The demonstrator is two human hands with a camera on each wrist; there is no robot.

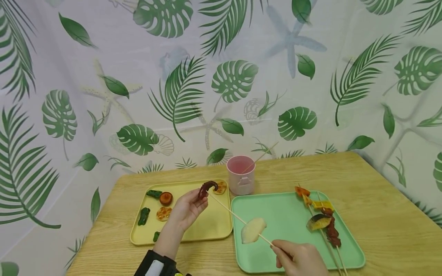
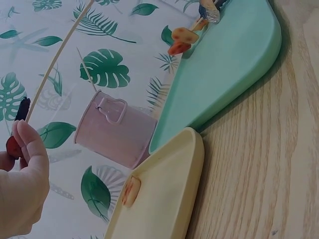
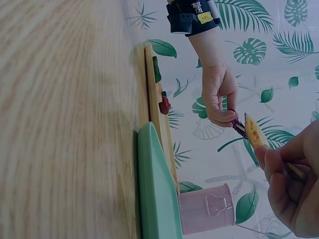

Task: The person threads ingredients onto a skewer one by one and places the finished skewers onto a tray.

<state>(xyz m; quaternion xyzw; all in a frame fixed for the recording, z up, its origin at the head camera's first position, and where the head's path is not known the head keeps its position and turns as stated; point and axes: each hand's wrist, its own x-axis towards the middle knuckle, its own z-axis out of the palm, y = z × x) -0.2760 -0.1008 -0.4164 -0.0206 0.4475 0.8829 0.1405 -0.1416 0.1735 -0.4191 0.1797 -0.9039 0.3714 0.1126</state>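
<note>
My left hand [image 1: 186, 212] pinches a dark red, curled piece like an octopus tentacle [image 1: 205, 189] above the yellow tray. A thin wooden skewer [image 1: 224, 207] slants from my right hand [image 1: 299, 257] up to that piece, its tip right at it. Partway along the skewer sits a pale half-round slice [image 1: 253, 230]; in the right wrist view the slice [image 3: 254, 133] shows a browned yellow-orange face. The fingers of my right hand curl round the skewer's lower end, over the front of the green tray.
The yellow tray [image 1: 215, 230] holds green pieces, a mushroom-like cap [image 1: 166, 198] and browned round slices [image 1: 164, 214]. Loaded skewers [image 1: 332, 232] lie along the right side of the green tray [image 1: 276, 209]. Behind stands a pink bucket [image 1: 240, 183] with a skewer in it, before a leaf-patterned backdrop.
</note>
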